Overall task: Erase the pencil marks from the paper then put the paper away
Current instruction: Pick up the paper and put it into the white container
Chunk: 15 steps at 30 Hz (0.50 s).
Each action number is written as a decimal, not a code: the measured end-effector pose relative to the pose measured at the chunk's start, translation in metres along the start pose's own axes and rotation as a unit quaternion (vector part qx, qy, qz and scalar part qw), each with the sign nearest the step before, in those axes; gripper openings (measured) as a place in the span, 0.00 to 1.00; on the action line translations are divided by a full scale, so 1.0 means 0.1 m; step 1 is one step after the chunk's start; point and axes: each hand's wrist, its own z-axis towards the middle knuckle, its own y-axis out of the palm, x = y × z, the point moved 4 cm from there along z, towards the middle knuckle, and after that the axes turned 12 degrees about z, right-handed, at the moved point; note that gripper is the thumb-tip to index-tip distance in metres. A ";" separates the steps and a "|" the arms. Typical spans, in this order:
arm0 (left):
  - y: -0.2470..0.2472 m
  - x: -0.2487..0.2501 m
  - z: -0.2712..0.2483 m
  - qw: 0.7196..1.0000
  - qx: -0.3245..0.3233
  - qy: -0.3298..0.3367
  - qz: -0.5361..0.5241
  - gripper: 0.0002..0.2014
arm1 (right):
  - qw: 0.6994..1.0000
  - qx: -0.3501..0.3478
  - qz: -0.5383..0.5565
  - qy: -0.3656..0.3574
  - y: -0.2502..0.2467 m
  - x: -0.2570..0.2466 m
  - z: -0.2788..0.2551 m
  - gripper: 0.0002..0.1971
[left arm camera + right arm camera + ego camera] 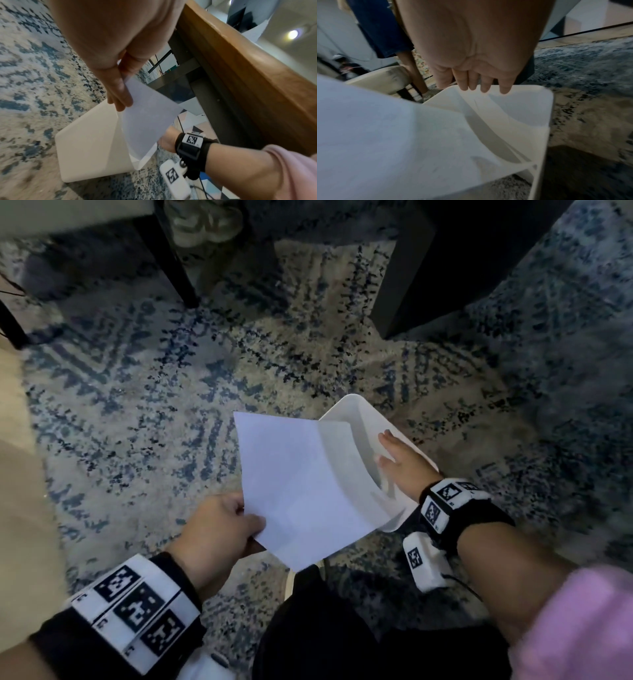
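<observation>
A white sheet of paper [294, 474] hangs bent over a white bin [363, 412] that stands on the rug. My left hand [236, 525] pinches the sheet's near left corner, thumb on top. The sheet's right part curves down into the bin's mouth. My right hand [400, 460] hovers over the bin's opening with fingers straight, close to the curved part of the paper; contact cannot be told. In the left wrist view the left hand [120, 98] pinches the paper [147, 121] beside the bin [89, 146]. In the right wrist view my right fingers [488, 83] point at the bin's far rim [530, 89].
A patterned blue and beige rug [154, 405] covers the floor. Dark furniture legs [178, 268] and a black block [428, 268] stand at the back. A wooden table edge [248, 67] runs above in the left wrist view. A pale chair [385, 78] stands beyond the bin.
</observation>
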 end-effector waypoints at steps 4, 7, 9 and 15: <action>0.13 0.05 -0.06 0.996 -0.054 -0.015 -0.066 0.17 | 0.993 -0.081 -0.037 -0.076 0.26 -0.33 -0.36 0.31; 0.25 0.11 -0.08 0.991 -0.072 -0.023 -0.108 0.20 | 0.976 -0.149 0.017 -0.159 0.52 -0.72 -0.68 0.35; 0.34 0.15 -0.08 0.987 -0.082 -0.024 -0.137 0.21 | 0.960 -0.194 0.020 -0.201 0.75 -0.88 -0.82 0.35; 0.39 0.20 -0.11 0.979 -0.109 -0.046 -0.165 0.22 | 0.983 -0.170 -0.067 0.003 0.67 -0.14 -0.43 0.30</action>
